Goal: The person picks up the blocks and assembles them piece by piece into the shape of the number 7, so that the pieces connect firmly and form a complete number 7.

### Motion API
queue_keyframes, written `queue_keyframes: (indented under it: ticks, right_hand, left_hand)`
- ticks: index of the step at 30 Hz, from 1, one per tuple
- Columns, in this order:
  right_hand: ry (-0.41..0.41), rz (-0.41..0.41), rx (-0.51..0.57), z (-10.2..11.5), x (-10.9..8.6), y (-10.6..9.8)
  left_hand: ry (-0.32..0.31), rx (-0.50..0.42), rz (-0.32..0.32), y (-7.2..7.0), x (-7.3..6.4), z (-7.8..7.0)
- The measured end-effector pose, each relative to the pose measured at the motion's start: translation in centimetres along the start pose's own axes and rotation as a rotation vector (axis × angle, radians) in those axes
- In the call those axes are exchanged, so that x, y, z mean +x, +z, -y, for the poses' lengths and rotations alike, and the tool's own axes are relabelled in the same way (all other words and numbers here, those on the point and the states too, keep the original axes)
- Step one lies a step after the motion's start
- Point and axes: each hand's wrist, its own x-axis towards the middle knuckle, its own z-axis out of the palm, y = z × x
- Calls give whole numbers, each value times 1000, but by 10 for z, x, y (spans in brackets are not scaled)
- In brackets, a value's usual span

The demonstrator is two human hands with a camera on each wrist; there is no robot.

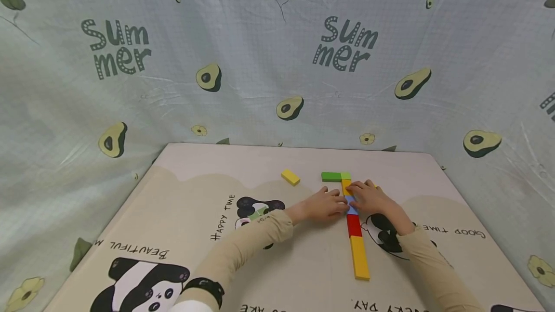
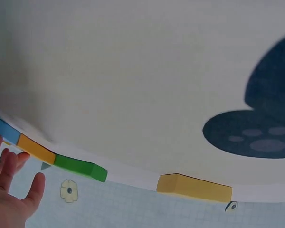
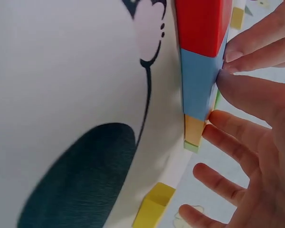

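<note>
A row of toy blocks runs down the table. From the far end it shows a light green block (image 1: 345,175), an orange-yellow block (image 1: 345,184), a blue block (image 1: 352,210), a red block (image 1: 354,226) and a long yellow piece (image 1: 360,258). A green block (image 1: 331,177) extends left from the far end. My left hand (image 1: 323,205) reaches in from the left, fingertips at the blue block's side. Across the row, my right hand (image 1: 370,199) touches the blue block with its thumb; its other fingers are spread, one beside the orange-yellow block in the right wrist view.
A loose yellow block (image 1: 290,177) lies left of the row. Another yellow block (image 3: 154,204) lies beyond the right hand, mostly hidden in the head view. The panda-printed table (image 1: 195,177) ends at a hanging sheet (image 1: 243,52) with avocado prints.
</note>
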Motion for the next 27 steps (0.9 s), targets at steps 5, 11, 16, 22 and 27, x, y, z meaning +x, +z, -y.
queue_keyframes:
  ticks: [5,11,16,22,27]
  right_hand:
    - [-65,-94,44,-3,-2,3]
    - [-44,-142,26,-7,-3,4]
    - [66,-144,-53,-17,-3,-2]
    - [127,-140,-71,-32,-7,-2]
    - [188,-112,-52,-40,-10,-3]
  left_hand:
    - [-4,-36,2,-2,-1,0]
    - [-8,-59,5,-4,-3,-5]
    - [-31,-46,18,-6,-5,-9]
    - [-41,-25,52,-4,-6,-14]
    - [-27,-37,85,-7,-6,-14]
